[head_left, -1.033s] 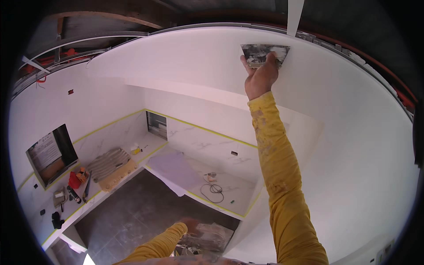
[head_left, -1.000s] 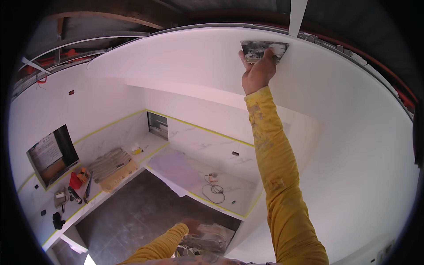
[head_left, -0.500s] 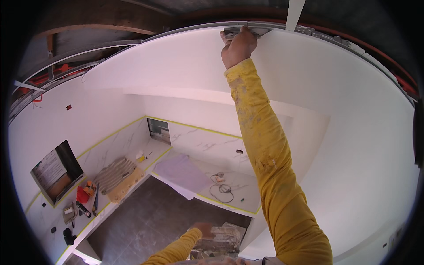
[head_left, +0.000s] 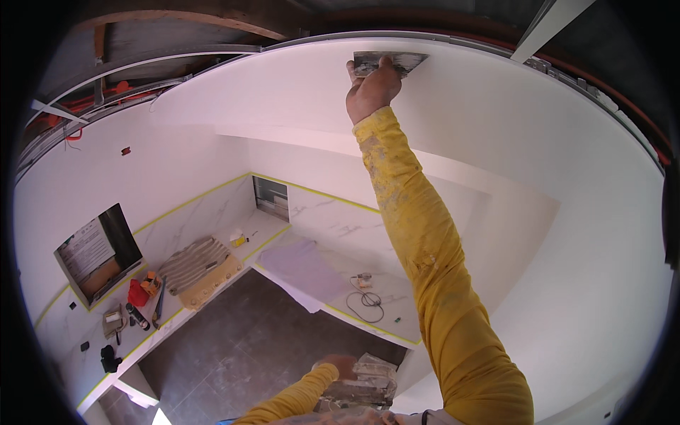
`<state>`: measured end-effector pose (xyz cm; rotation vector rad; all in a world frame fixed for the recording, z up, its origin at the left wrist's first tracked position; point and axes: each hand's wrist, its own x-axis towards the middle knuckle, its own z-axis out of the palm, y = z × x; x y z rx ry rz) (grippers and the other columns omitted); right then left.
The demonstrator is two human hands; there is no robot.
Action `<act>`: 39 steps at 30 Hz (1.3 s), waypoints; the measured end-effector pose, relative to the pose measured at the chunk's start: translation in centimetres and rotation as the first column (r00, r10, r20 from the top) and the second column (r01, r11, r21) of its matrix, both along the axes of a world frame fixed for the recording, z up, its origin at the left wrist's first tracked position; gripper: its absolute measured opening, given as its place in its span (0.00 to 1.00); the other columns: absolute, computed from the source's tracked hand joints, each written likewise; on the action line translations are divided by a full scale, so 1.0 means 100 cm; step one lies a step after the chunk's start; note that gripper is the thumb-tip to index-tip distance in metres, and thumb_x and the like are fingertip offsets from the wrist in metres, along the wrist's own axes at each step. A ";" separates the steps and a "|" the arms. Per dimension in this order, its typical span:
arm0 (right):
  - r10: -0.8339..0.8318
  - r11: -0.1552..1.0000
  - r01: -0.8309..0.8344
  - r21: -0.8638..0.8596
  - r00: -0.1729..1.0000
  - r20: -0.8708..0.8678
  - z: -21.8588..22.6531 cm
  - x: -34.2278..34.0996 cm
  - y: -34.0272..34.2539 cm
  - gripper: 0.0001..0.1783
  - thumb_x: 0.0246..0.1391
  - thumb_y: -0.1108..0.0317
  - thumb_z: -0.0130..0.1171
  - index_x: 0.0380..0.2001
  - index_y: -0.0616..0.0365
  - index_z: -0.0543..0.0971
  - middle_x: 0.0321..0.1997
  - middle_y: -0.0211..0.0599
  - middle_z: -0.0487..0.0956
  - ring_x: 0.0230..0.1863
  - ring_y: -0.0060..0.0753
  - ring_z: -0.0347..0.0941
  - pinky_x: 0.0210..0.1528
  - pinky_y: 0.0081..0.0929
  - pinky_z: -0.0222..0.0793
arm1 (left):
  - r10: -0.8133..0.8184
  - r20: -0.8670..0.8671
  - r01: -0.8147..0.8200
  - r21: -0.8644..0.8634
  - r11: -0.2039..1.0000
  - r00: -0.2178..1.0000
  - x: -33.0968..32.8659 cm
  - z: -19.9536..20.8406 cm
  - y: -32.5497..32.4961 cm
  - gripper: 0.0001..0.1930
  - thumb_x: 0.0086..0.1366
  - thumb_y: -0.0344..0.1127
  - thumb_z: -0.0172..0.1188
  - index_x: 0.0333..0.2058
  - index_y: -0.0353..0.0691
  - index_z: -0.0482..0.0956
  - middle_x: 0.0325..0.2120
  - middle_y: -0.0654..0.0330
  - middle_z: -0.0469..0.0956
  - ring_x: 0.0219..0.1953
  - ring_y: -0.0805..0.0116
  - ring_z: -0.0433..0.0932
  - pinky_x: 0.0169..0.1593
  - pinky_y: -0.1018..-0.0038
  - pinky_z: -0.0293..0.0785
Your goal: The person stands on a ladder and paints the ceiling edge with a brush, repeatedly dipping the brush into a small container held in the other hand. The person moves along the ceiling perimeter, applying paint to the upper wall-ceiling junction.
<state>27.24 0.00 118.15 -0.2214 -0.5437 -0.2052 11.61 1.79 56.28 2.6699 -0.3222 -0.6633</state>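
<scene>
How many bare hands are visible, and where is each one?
2. The right bare hand holds a wide, smeared grey blade at the upper white wall; the left bare hand is low, at a smeared greyish slab. No others show.

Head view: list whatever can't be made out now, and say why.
- Head view: far face of the wide, grey metal blade, turned away toward the white wall.
- Head view: fingers of the left hand by the grey, plaster-smeared slab, too dim.
- Head view: right end of the white, marble-patterned backsplash, behind the stained yellow right sleeve.
- Head view: small dark object on the counter, too tiny to identify.
</scene>
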 end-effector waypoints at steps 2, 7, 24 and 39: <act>-0.015 0.999 0.012 0.031 0.996 0.091 0.008 0.008 0.012 0.29 0.67 0.62 0.49 0.68 0.52 0.56 0.65 0.42 0.63 0.61 0.40 0.65 0.62 0.45 0.73 | -0.015 0.003 0.015 0.017 1.000 1.000 0.001 0.000 0.000 0.31 0.52 0.54 0.64 0.53 0.45 0.78 0.49 0.50 0.81 0.52 0.48 0.79 0.57 0.58 0.74; -0.022 0.999 0.020 0.032 0.998 0.058 0.036 0.032 0.034 0.33 0.67 0.63 0.49 0.70 0.56 0.52 0.72 0.45 0.57 0.69 0.44 0.58 0.68 0.45 0.69 | -0.037 0.014 0.037 0.012 0.999 0.999 0.001 0.000 0.002 0.33 0.50 0.57 0.66 0.53 0.46 0.77 0.48 0.48 0.81 0.51 0.46 0.79 0.56 0.56 0.74; 0.048 0.996 -0.049 -0.072 0.999 -0.011 0.007 0.041 0.102 0.31 0.67 0.65 0.50 0.69 0.55 0.55 0.70 0.46 0.61 0.67 0.45 0.63 0.69 0.42 0.67 | 0.016 -0.030 -0.018 -0.065 0.998 0.999 0.001 -0.010 0.009 0.29 0.50 0.53 0.64 0.48 0.43 0.79 0.45 0.47 0.82 0.49 0.46 0.80 0.54 0.55 0.75; 0.038 0.997 -0.037 -0.068 0.999 0.003 0.007 0.070 0.185 0.32 0.67 0.61 0.49 0.71 0.55 0.55 0.73 0.46 0.58 0.69 0.48 0.60 0.65 0.44 0.68 | -0.037 -0.058 0.034 -0.049 0.998 0.998 -0.006 0.027 0.017 0.30 0.54 0.51 0.63 0.54 0.46 0.76 0.50 0.48 0.80 0.55 0.48 0.78 0.58 0.56 0.74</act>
